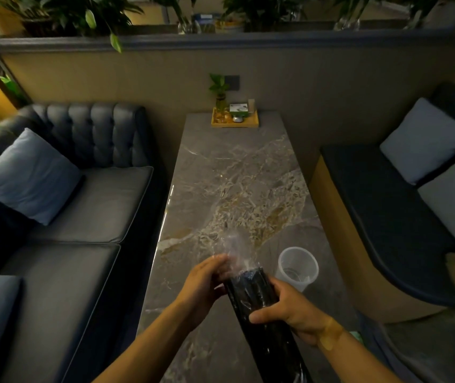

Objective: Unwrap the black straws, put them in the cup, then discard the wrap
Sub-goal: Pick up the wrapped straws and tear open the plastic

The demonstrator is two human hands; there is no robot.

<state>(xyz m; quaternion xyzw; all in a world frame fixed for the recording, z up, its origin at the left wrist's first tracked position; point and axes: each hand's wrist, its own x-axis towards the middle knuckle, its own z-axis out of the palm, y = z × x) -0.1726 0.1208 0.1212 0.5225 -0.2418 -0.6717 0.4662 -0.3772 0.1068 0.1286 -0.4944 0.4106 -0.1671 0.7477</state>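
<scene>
Right hand (290, 310) is closed round the middle of the straws (259, 308), a black bundle held above the near table (231, 172) edge, its top tilted toward 11 o'clock. Left hand (204, 283) pinches the clear wrap (234, 252) where it stands loose above the bundle's top. Cup (298, 268) stands upright on the table at 1 o'clock of the bundle, just beside it, not touching. Tray (234, 120) sits at the far end, 12 o'clock.
</scene>
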